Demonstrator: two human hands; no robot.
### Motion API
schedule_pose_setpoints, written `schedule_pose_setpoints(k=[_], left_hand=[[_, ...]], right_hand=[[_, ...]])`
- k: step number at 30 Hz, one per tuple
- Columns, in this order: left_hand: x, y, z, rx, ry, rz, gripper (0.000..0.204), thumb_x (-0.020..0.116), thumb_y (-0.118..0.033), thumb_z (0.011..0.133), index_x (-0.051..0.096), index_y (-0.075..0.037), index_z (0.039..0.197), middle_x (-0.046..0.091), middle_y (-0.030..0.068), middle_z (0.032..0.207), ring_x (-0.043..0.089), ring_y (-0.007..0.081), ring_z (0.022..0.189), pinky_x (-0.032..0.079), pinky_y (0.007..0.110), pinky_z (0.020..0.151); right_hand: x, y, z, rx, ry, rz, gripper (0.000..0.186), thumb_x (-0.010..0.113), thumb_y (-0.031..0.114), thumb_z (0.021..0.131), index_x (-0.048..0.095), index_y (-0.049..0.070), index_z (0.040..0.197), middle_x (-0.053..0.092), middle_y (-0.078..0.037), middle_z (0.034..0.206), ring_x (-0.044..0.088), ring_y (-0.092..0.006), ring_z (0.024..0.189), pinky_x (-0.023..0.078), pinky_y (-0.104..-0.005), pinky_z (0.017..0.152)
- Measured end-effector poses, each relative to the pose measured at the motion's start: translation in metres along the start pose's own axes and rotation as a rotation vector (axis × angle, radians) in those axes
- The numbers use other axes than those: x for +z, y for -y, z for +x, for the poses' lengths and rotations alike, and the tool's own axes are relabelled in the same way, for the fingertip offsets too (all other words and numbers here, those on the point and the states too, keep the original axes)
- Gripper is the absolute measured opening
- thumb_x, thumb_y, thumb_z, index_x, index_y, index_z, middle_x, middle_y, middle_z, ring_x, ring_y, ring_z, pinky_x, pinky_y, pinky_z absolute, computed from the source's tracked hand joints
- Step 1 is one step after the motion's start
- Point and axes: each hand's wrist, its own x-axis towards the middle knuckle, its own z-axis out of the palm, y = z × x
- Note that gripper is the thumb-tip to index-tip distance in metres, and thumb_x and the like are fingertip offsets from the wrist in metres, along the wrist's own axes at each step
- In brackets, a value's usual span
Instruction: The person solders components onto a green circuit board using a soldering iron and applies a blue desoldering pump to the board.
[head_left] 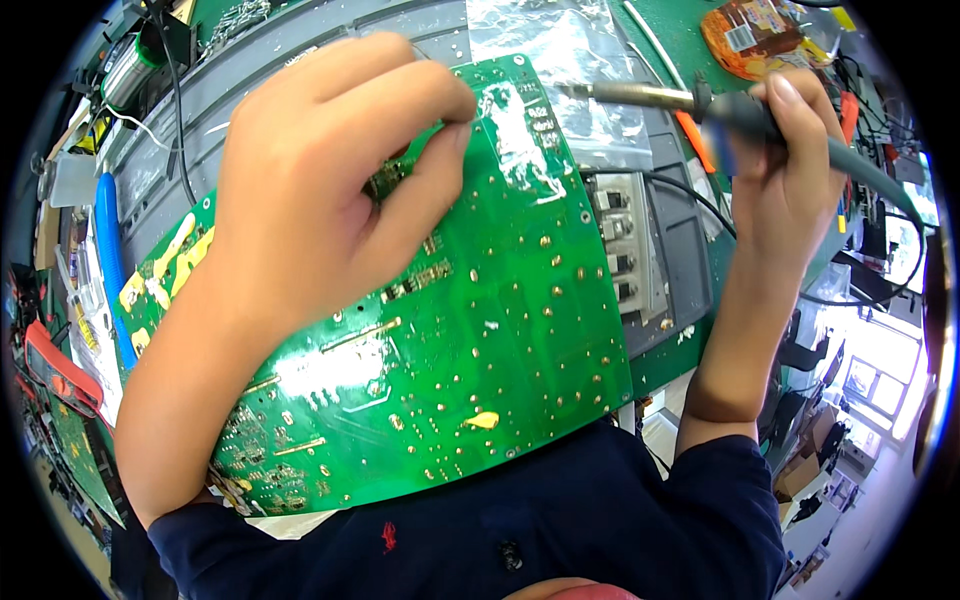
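Observation:
A large green circuit board, underside up with solder joints and yellow patches, lies tilted in front of me across a grey tray. My left hand is over its upper left part, thumb and forefinger pinched; what they hold, if anything, I cannot make out. My right hand grips a soldering iron by its dark handle, metal tip pointing left near the board's upper right corner. A crumpled clear plastic bag lies beyond that corner. A clear holder with small parts sits right of the board.
At left are a solder spool, a blue tube, red-handled pliers and another board. At top right lie an orange packet and a white rod. The iron's cable loops down the right side.

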Motion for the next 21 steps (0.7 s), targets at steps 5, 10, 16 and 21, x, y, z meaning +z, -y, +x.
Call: schedule_pose_setpoints(k=[5,10,16,21], left_hand=[[-0.003,0.002,0.002,-0.010,0.066,-0.019,0.013,0.062,0.008,0.069,0.063,0.003,0.082,0.049,0.0068,0.065,0.047,0.0148,0.054,0.036,0.025,0.048],[0.001,0.002,0.007,0.009,0.090,-0.044,0.016,0.064,0.009,0.066,0.063,0.004,0.082,0.050,0.0076,0.064,0.047,0.0171,0.054,0.034,0.026,0.048],[0.001,0.004,0.006,-0.007,0.131,-0.062,0.019,0.064,0.010,0.064,0.064,0.004,0.082,0.053,0.0084,0.065,0.047,0.0182,0.054,0.033,0.028,0.049],[0.000,0.006,0.007,-0.015,0.157,-0.071,0.020,0.064,0.009,0.063,0.064,0.003,0.082,0.054,0.0088,0.066,0.047,0.0182,0.055,0.033,0.028,0.049]], right_hand=[[0.009,0.012,-0.007,0.023,-0.053,-0.108,0.020,0.050,0.014,0.088,0.052,-0.003,0.077,0.048,-0.006,0.068,0.035,-0.0045,0.045,0.026,-0.0180,0.042],[0.002,0.009,-0.006,0.058,-0.017,-0.169,0.019,0.045,0.013,0.089,0.048,-0.001,0.077,0.041,-0.003,0.061,0.032,-0.0055,0.043,0.026,-0.0200,0.044],[-0.015,-0.003,-0.003,0.064,0.119,-0.013,0.017,0.044,0.015,0.088,0.046,0.001,0.079,0.038,-0.002,0.055,0.031,-0.0058,0.043,0.026,-0.0214,0.047],[-0.012,-0.003,-0.004,0.092,0.102,-0.013,0.018,0.044,0.015,0.088,0.045,0.001,0.078,0.036,-0.001,0.056,0.031,-0.0061,0.044,0.026,-0.0212,0.048]])
